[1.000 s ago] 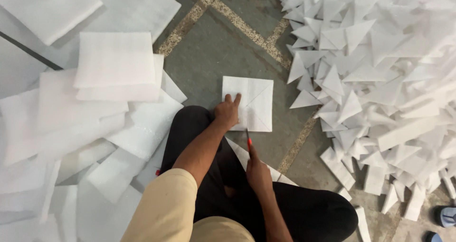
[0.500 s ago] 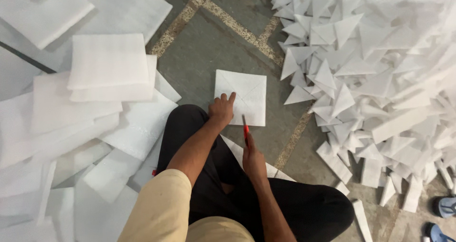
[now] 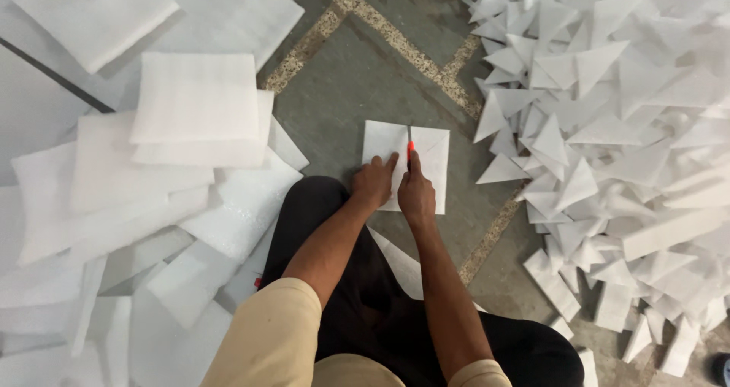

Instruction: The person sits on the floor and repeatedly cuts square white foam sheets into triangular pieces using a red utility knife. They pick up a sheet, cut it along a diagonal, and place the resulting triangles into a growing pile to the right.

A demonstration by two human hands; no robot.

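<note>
Now — right hand [image 3: 417,195] grips cutter [image 3: 410,148] | foam square [image 3: 431,153] beneath — left hand [image 3: 372,182] pinning it.

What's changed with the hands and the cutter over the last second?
The right hand moved forward from beside the knee onto the white square sheet, bringing the red-handled cutter onto the sheet's middle. The left hand stayed pressing the sheet's near left edge. The sheet kept its place on the floor; the foam stacks and triangle pile are unchanged.
</note>
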